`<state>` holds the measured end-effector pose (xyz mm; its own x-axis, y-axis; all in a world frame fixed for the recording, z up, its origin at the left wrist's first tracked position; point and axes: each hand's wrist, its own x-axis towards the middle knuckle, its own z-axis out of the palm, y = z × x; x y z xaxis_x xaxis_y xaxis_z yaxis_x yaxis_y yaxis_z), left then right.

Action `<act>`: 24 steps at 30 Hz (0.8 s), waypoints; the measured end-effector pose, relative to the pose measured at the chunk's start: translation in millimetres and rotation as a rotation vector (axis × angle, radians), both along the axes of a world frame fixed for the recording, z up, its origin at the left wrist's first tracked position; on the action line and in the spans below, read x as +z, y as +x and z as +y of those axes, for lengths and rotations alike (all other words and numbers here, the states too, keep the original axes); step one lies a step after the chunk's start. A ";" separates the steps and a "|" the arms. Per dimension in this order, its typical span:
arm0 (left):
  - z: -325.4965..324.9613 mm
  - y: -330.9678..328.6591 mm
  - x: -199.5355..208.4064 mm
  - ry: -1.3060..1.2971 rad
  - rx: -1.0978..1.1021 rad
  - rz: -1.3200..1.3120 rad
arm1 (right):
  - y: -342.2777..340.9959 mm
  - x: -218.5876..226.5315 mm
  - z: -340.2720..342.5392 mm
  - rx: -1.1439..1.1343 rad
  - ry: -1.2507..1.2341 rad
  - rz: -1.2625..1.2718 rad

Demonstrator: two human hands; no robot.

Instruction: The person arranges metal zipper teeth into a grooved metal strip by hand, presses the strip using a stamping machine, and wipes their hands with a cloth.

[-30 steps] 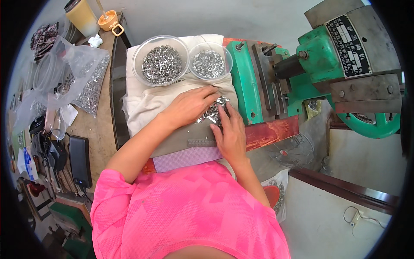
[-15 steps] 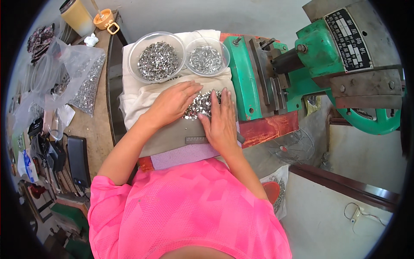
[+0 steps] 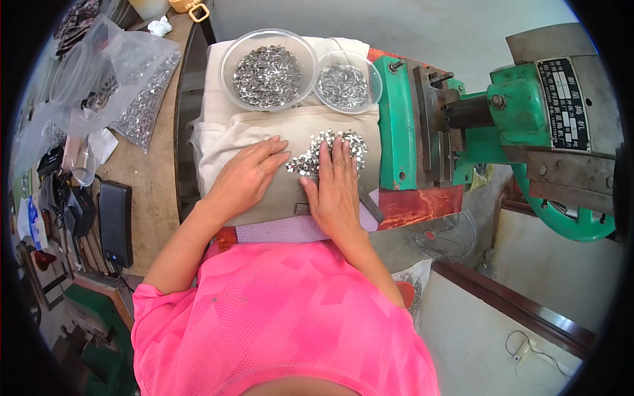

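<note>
"Beige cloth (image 3: 214,142) is covering the worktop. How are the hands lying?"
"The left hand (image 3: 246,175) is curving at the metal pieces' (image 3: 305,164) nine o'clock, fingers loosely parted, clasping nothing visible."
"And the right hand (image 3: 338,195)?"
"It's spreading flat over them (thumb splayed), fingertips pointing toward twelve. They're sitting at the large tub's (image 3: 307,63) five o'clock."

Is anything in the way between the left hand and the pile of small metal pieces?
Nothing visible stands between the left hand and the pile, whose left edge lies right beside that hand. The right hand covers part of the pile's middle.
</note>
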<state>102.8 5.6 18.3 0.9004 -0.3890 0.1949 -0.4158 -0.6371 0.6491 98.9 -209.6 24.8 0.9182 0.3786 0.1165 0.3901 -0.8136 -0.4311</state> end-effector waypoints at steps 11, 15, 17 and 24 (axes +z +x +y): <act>1.3 -1.0 -5.6 -0.048 0.020 -0.043 | -22.9 27.5 -15.1 -0.019 0.199 -0.141; 3.4 1.2 -9.9 -0.068 0.030 -0.030 | -43.3 29.5 -38.9 0.023 0.150 -0.078; 2.8 2.8 -8.5 -0.065 0.030 -0.026 | -51.1 28.5 -44.0 0.013 0.127 -0.034; 3.0 5.4 -8.4 -0.079 0.024 0.008 | -54.1 17.9 -40.0 -0.039 0.081 -0.010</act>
